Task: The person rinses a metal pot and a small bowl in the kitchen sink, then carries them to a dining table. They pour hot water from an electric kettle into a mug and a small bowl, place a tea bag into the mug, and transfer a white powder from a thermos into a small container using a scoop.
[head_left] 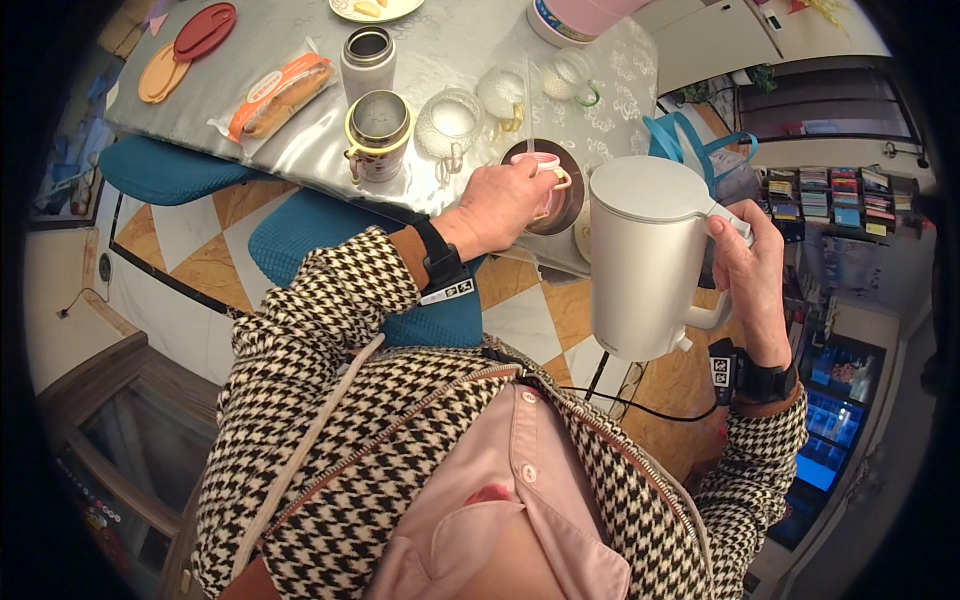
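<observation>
My right hand (748, 275) is wrapped round the handle of a white electric kettle (645, 270). The kettle hangs beside the table's near edge, its flat lid closed. My left hand (503, 207) is closed on a small pink cup-like piece (537, 160) with a ring-shaped top; its lower part is partly hidden by my fingers. This piece is over a round metal bowl (570, 215) at the table edge. Left of that hand stand a patterned glass cup (447, 122) and an uncovered steel-lined cup (381, 118) with a yellow rim and handle.
A taller white flask (368, 60), more glass mugs (570, 75) and a pink bucket (580, 20) stand farther back. Bagged bread (280, 100) and red and orange lids (205, 32) lie at the left. Blue chairs (320, 235) sit against the table; a blue bag (690, 145) is right.
</observation>
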`<state>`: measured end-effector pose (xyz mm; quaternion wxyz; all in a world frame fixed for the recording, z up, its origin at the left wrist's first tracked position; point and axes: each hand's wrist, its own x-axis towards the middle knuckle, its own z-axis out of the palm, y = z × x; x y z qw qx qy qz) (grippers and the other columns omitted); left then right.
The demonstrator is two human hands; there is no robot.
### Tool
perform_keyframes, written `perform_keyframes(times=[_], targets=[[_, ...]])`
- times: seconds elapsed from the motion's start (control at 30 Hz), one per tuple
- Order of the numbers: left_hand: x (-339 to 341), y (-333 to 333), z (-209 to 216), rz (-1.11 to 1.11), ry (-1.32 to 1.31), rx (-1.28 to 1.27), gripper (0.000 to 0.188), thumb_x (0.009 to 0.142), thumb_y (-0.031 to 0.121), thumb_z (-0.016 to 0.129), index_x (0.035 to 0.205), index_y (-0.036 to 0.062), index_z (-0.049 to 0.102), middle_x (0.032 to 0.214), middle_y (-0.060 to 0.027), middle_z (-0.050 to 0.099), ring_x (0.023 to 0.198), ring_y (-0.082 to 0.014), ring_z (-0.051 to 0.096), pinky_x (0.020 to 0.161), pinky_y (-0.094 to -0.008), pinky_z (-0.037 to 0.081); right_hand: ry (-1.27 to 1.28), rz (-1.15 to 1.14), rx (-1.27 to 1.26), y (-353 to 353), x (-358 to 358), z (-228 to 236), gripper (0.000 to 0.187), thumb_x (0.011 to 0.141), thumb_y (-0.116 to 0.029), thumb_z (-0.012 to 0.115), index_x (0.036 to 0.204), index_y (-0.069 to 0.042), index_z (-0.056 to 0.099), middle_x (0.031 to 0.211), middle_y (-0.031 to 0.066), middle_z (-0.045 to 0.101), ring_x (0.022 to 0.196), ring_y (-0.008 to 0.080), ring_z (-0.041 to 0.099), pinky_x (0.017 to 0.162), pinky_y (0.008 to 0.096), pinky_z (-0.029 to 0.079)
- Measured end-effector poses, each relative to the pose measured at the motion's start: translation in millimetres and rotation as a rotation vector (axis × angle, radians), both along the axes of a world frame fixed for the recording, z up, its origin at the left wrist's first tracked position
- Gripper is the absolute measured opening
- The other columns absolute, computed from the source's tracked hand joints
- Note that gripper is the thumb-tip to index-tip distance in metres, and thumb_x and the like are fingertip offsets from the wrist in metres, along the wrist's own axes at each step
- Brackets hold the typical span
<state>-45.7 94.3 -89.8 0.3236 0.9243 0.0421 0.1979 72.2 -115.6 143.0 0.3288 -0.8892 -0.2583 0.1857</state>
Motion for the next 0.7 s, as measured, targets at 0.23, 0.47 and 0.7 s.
perform_keyframes(times=[0.23,0.47,0.7], targets=[[-3.4,-17.2,0.4,-0.056,0.138,0.086,0.031,0.081,0.012,0.070,0.111,0.0091,0.064,0.108,-0.0138,0.061,0.094,-0.0318,0.067,0.075,-0.0430,0.056,0.024,-0.008,0.001,-9.2,-0.3,-4.8,0.031,0.097,-0.029,0.070,0.093,-0.001,0.057,0.060,-0.0039,0.050,0.047,0.0017,0.043,0.040,0.0196,0.034],[-4.4,-23.7,-3.1,-0.048,0.124,0.057,0.020,0.089,0.018,0.064,0.106,0.0078,0.066,0.098,-0.0136,0.063,0.091,-0.0332,0.066,0.074,-0.0447,0.055,0.037,0.019,-0.002,-10.6,0.3,-6.3,0.029,0.096,-0.027,0.070,0.093,-0.001,0.057,0.063,-0.0032,0.051,0.048,0.0017,0.044,0.040,0.0202,0.034],[-7.6,-23.8,-5.0,-0.112,0.161,0.103,0.020,0.080,0.009,0.068,0.099,0.0030,0.066,0.097,-0.0141,0.066,0.091,-0.0336,0.068,0.075,-0.0447,0.056,0.039,0.034,-0.006,-1.4,3.4,-13.2,0.027,0.097,-0.026,0.068,0.091,-0.002,0.057,0.058,-0.0060,0.045,0.044,0.0014,0.038,0.038,0.0200,0.029]])
